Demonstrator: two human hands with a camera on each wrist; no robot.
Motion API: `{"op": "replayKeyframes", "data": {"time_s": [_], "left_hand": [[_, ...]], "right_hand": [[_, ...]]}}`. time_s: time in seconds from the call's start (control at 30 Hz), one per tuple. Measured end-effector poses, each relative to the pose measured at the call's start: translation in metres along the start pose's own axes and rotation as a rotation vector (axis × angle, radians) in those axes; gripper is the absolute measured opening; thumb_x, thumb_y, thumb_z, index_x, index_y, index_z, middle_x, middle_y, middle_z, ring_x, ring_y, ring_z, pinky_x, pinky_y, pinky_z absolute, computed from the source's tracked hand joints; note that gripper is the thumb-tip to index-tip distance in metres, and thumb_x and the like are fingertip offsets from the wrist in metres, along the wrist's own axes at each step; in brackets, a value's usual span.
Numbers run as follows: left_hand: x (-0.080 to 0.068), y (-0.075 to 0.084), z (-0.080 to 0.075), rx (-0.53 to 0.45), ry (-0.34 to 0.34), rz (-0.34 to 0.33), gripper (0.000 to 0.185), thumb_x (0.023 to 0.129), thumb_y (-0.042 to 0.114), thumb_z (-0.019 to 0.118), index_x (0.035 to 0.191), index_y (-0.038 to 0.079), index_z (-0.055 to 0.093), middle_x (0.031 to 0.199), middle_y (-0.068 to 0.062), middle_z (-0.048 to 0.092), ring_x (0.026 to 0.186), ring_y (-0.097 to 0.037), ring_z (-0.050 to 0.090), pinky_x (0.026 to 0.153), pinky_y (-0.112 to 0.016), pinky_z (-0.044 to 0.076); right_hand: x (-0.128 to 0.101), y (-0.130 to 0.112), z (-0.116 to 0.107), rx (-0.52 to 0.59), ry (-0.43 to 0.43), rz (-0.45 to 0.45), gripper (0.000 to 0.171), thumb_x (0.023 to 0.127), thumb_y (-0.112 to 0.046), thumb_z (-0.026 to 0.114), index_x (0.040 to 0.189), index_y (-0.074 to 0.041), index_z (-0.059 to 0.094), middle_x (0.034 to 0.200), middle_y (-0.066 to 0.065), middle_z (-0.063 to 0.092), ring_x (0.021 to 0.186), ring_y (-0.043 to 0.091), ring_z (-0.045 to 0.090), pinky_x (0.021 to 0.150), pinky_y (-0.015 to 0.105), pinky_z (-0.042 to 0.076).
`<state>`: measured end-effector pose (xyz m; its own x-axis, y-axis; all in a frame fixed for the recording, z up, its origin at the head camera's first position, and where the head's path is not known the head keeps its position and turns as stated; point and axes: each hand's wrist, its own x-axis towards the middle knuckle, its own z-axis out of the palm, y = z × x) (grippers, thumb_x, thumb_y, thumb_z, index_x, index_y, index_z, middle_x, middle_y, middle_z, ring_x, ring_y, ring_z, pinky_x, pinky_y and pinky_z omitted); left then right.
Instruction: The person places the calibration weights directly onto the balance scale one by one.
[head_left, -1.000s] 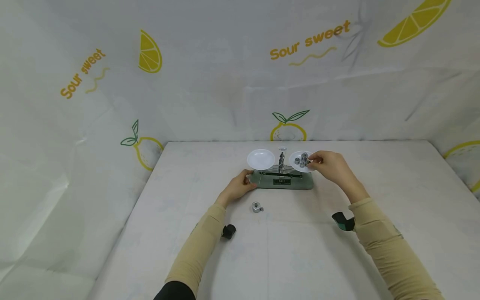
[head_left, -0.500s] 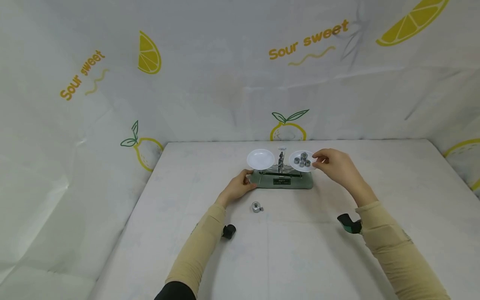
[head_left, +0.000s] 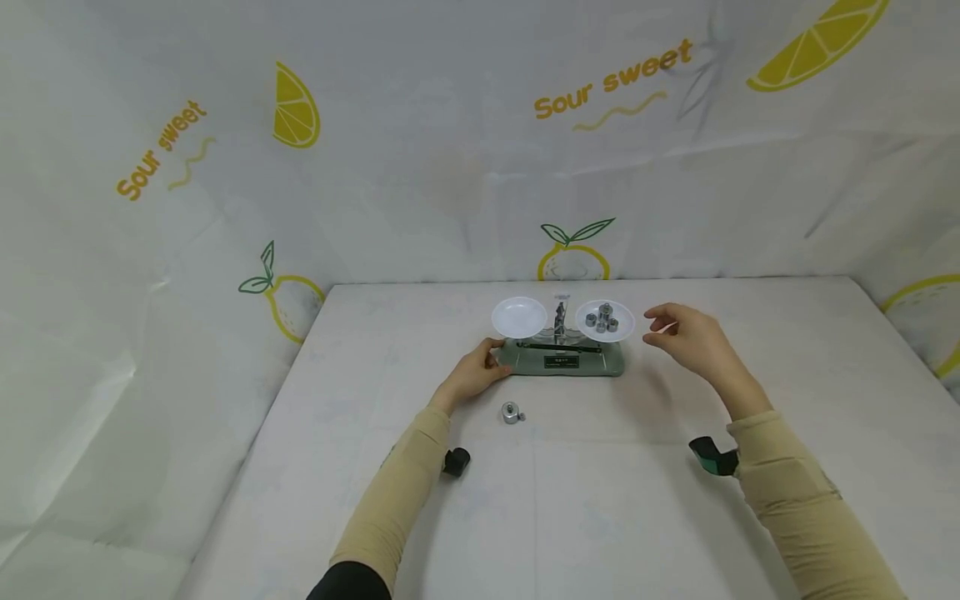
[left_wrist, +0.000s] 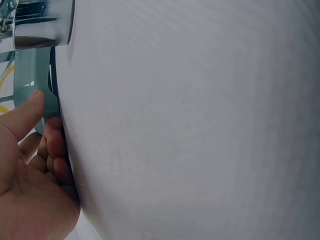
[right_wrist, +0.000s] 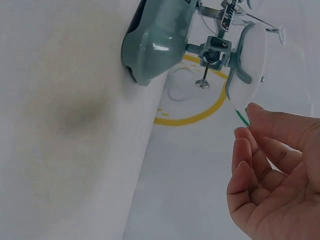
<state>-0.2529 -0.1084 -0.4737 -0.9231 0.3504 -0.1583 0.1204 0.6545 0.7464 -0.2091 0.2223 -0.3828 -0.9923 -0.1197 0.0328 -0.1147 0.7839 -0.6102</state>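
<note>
A: What did the left hand (head_left: 474, 373) have hold of?

B: Its grip was round the near left corner of the balance scale (head_left: 561, 357), thumb on the green base and fingers curled against its side where it met the desk (head_left: 600, 500), as the left wrist view showed. That looked like a steadying hold, to keep the base from sliding.

A: And the right hand (head_left: 688, 337)?

B: It held nothing. Its fingers were loosely bent and apart, and it hovered just right of the right pan (head_left: 604, 320) without touching it, so the pan carried only its load.

A: What load?

B: A cluster of small metal weights (head_left: 603, 319) sat near the middle of that pan. The left pan (head_left: 519, 317) was bare. Whether the beam tipped could not be told at that size.

A: Anything else nearby?

B: One more weight (head_left: 512, 412) stood on the desk, near of the scale and close to the left hand, with a tiny piece just beside it
</note>
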Motion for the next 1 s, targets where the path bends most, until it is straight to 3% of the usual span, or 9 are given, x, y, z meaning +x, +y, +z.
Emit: {"op": "replayKeyframes", "data": {"time_s": [0.3, 0.5, 0.7, 1.0], "left_hand": [[0.001, -0.001, 0.001, 0.0, -0.009, 0.001, 0.052, 0.091, 0.028, 0.06, 0.137, 0.011, 0.041, 0.087, -0.001, 0.05, 0.075, -0.012, 0.045, 0.068, -0.022, 0.038], [0.0, -0.001, 0.001, -0.011, -0.002, 0.003, 0.051, 0.091, 0.027, 0.06, 0.136, 0.011, 0.041, 0.087, -0.002, 0.051, 0.075, -0.012, 0.046, 0.067, -0.023, 0.038], [0.001, -0.002, 0.002, -0.016, -0.017, 0.002, 0.052, 0.091, 0.027, 0.059, 0.137, 0.012, 0.041, 0.086, 0.0, 0.049, 0.075, -0.012, 0.045, 0.067, -0.022, 0.038], [0.001, -0.001, -0.002, -0.01, -0.011, 0.009, 0.052, 0.091, 0.027, 0.06, 0.137, 0.011, 0.04, 0.087, -0.001, 0.05, 0.075, -0.012, 0.046, 0.068, -0.023, 0.039]], "right_hand": [[0.009, 0.022, 0.018, 0.08, -0.113, 0.033, 0.044, 0.088, -0.018, 0.063, 0.124, 0.004, 0.052, 0.113, 0.025, 0.057, 0.103, 0.036, 0.055, 0.081, 0.042, 0.045], [0.018, 0.034, 0.035, 0.245, -0.204, 0.049, 0.048, 0.088, -0.02, 0.062, 0.125, 0.007, 0.047, 0.115, 0.025, 0.057, 0.099, 0.027, 0.057, 0.081, 0.035, 0.046], [0.028, 0.047, 0.053, 0.431, -0.316, 0.116, 0.053, 0.087, -0.022, 0.064, 0.126, 0.005, 0.042, 0.099, 0.007, 0.055, 0.081, 0.007, 0.051, 0.072, 0.025, 0.046], [0.035, 0.052, 0.06, 0.5, -0.352, 0.156, 0.064, 0.087, -0.021, 0.065, 0.136, 0.001, 0.031, 0.086, -0.003, 0.048, 0.075, 0.008, 0.046, 0.067, 0.024, 0.041]]}}
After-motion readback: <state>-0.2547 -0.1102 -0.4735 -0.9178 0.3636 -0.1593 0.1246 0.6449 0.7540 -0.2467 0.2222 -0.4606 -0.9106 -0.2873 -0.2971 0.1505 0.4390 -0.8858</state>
